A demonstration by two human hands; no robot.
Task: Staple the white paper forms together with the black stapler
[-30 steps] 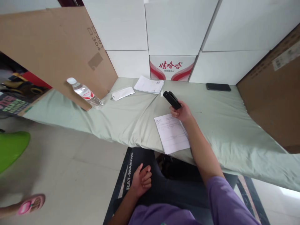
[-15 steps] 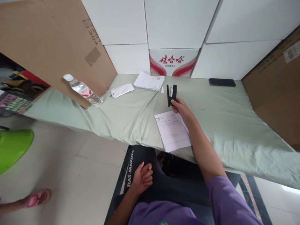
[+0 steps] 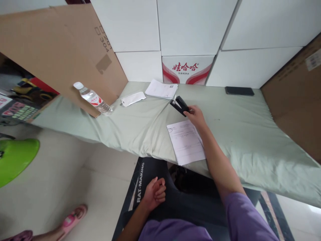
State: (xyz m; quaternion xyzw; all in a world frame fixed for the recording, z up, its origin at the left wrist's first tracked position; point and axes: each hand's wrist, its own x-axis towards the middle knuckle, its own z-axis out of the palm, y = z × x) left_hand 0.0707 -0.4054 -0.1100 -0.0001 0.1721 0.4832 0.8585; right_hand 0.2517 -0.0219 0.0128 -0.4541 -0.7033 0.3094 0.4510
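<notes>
My right hand reaches across the green-covered table and grips the near end of a black stapler, which lies low over the cloth and points to the far left. Just below the hand lies a printed paper sheet, reaching the table's front edge. My left hand rests on my lap under the table edge, fingers curled, holding nothing.
A stack of papers and a white envelope lie at the back. A water bottle lies tilted by a cardboard sheet. A black phone sits at the back right. Another person's pink slipper is on the floor.
My right hand has swung the stapler from upright and raised to low over the cloth, pointing left. The other person's foot has stepped closer. My left hand stays on my lap.
</notes>
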